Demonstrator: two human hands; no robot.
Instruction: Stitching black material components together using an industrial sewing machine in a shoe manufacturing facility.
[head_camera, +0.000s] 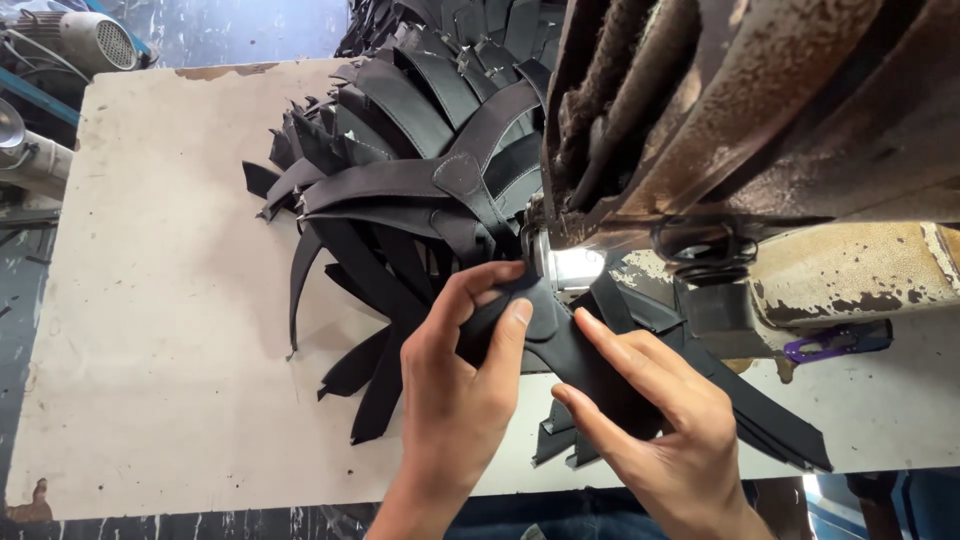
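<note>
At centre frame, beneath a worn, rust-flecked sewing machine (760, 130), left hand (465, 375) pinches a limp black leather strap (560, 345); right hand (665, 425) presses fingers flat along its floppy, lightweight-looking length.

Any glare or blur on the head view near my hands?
Head view: the machine lamp blows out white just above the left hand; the black strap piece loses detail in shadow; the worn machine head up close looks soft; both hands stay sharp.
</note>
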